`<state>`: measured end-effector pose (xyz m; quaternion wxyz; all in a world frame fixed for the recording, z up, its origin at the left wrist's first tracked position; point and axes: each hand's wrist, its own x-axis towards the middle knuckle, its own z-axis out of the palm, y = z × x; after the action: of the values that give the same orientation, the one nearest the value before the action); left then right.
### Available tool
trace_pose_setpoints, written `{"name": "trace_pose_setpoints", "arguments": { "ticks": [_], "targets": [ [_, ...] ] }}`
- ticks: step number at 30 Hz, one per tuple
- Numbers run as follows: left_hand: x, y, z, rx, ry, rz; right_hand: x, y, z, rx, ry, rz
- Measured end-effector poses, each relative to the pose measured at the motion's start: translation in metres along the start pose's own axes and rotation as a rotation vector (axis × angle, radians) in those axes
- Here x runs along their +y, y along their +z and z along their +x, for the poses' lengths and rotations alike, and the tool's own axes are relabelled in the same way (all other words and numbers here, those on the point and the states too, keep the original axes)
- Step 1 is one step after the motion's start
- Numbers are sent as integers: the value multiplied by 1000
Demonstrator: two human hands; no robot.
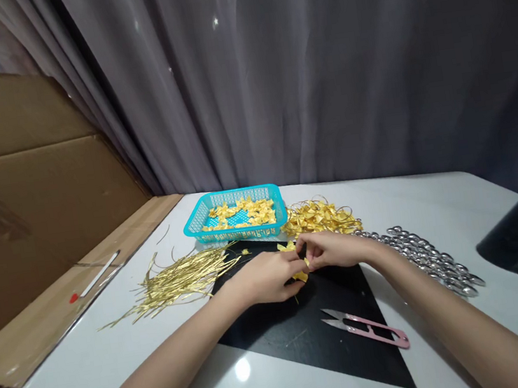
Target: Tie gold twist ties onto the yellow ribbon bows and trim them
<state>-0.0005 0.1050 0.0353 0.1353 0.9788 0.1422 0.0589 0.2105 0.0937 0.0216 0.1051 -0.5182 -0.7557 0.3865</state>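
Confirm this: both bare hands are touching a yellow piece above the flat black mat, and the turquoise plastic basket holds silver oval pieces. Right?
Not quite: the head view shows the turquoise plastic basket holding yellow ribbon-like pieces, not silver oval ones. The left hand and right hand are touching a yellow piece above the flat black mat.

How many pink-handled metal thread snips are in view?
1: the pink-handled metal snips lie mostly on the black rectangular mat, handle end past its right edge, below the right bare hand in the picture. Others could be hidden.
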Motion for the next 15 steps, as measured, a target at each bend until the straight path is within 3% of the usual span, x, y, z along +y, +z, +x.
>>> {"name": "trace_pose_setpoints", "arguments": {
  "ticks": [6,12,15],
  "targets": [
    [-6,20,5,76,-127,-192,0,-4,-4,10,-21,65],
    [-14,17,10,290,-349,-589,-14,-17,-11,238,-107,155],
    [-23,13,12,371,-449,-805,-23,-22,-15,261,-135,255]
  ]
}}
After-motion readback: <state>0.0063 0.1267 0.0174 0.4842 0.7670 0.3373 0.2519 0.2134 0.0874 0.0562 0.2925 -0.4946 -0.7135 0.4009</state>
